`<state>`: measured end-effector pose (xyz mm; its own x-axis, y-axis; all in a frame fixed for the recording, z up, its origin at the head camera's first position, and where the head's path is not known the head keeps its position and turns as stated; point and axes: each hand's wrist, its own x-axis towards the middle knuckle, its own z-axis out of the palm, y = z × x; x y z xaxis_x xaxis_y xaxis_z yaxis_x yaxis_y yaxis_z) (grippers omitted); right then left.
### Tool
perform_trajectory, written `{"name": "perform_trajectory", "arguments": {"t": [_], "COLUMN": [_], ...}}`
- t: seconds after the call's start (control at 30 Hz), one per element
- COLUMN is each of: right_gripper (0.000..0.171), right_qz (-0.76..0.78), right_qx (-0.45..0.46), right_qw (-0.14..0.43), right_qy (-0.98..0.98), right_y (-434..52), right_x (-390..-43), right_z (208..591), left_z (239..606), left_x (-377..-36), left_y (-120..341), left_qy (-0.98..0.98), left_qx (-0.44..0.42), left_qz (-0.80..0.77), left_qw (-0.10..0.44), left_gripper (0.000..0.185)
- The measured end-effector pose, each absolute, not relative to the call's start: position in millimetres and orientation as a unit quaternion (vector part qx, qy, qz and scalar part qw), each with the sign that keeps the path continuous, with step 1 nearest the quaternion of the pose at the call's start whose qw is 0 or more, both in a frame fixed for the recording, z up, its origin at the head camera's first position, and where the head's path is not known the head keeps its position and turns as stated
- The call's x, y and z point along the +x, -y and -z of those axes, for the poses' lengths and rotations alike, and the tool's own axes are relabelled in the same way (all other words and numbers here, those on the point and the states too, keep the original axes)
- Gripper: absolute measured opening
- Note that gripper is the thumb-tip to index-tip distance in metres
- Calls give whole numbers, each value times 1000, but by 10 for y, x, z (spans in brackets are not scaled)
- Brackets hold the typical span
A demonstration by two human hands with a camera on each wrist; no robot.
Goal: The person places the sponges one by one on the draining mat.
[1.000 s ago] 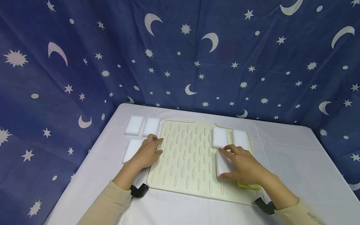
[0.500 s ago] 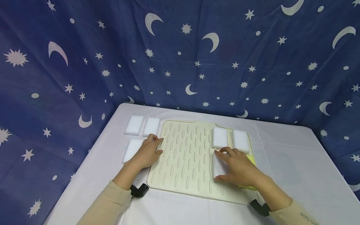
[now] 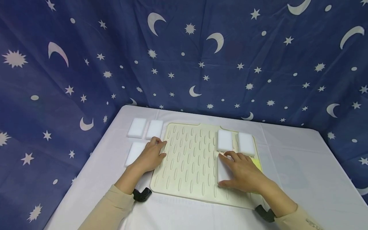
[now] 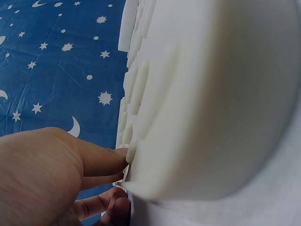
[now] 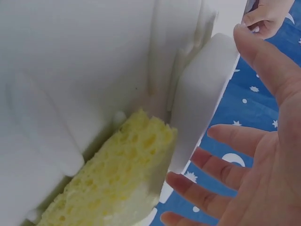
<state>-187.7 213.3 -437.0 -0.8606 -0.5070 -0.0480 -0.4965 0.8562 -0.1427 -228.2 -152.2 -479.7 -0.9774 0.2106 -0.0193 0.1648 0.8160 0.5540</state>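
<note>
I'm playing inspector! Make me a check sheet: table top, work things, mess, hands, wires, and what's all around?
Surface: white-covered table.
Work things: cream mat, ribbed; three white blocks and a yellow sponge on its right side; at least three loose blocks left of it.
Mess: nothing seen.
Hands: left hand grips the mat's left edge; right hand spreads round the nearest white block.
Wires: nothing seen.
Around: blue moon-and-star curtain.
</note>
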Motion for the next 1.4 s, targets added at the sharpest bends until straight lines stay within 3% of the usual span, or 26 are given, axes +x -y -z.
{"name": "perform_trajectory", "arguments": {"t": [1.4], "right_gripper": [88], "right_qz": [239], "right_qx": [-209], "right_qw": [-15], "right_qy": [-948], "right_y": [-2518], "right_x": [-2052], "right_z": [4336], "left_z": [4796], "left_x": [-2245], "left_y": [1504], "left_qy": [-953], "left_qx": [91], "left_qz": [-289], "left_qw": [33], "left_gripper": [54]}}
